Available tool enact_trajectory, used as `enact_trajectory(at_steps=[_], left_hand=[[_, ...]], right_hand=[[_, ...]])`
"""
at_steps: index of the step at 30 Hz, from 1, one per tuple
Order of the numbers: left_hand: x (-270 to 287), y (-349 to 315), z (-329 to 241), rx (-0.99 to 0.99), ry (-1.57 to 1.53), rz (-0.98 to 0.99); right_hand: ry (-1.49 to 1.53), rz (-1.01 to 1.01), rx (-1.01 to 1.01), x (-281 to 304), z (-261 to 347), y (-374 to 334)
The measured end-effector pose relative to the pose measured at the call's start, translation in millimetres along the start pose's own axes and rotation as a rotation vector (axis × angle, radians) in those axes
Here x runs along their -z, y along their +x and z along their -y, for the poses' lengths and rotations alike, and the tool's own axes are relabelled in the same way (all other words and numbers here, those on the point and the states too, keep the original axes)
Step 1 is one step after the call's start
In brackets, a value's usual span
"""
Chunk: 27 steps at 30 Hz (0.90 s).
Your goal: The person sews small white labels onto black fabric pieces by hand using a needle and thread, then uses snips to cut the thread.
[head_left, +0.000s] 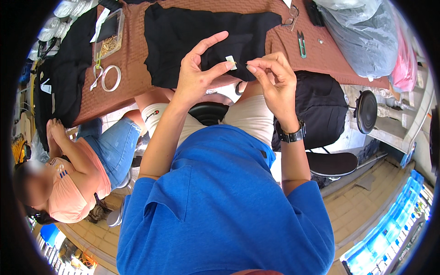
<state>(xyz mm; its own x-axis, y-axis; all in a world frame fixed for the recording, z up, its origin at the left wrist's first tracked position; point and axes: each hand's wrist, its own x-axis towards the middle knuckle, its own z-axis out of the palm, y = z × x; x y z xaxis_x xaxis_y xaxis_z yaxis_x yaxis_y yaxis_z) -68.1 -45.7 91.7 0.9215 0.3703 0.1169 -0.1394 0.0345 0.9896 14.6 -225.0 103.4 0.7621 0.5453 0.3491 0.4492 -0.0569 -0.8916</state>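
My left hand (195, 75) is held over a black cloth piece (183, 39) on the table, index finger and thumb stretched wide apart. Its thumb tip meets the edge of a small white tag (230, 59), beside which a tiny gold-coloured bit shows. To the right of the tag, my right hand (277, 78) has its thumb and index finger pinched together. A very small dark tip shows at that pinch, too small to name. A short gap separates the two hands.
Left on the brown-covered table (133, 27) are a clear box (120, 34) of small gold-coloured pins and a white ring (111, 78). Green-handled thread snips (301, 44), eyeglasses (290, 20) and a big plastic bag (362, 36) lie right. A co-worker (78, 183) sits at left.
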Motion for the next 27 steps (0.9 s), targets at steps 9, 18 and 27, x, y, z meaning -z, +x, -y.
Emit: enact_trajectory(at_steps=[9, 18, 27], left_hand=[[-1.0, -1.0, -11.2, 0.086, -0.077, -0.01], [-1.1, 1.6, -6.4, 0.049, -0.069, -0.038], [0.2, 2.0, -11.1, 0.094, -0.082, -0.009]], right_hand=[[-0.05, 0.058, 0.042, -3.3, -6.5, 7.0], [-0.13, 0.055, 0.092, -3.4, -2.1, 10.6], [-0.155, 0.081, 0.1, -2.3, -1.9, 12.9]])
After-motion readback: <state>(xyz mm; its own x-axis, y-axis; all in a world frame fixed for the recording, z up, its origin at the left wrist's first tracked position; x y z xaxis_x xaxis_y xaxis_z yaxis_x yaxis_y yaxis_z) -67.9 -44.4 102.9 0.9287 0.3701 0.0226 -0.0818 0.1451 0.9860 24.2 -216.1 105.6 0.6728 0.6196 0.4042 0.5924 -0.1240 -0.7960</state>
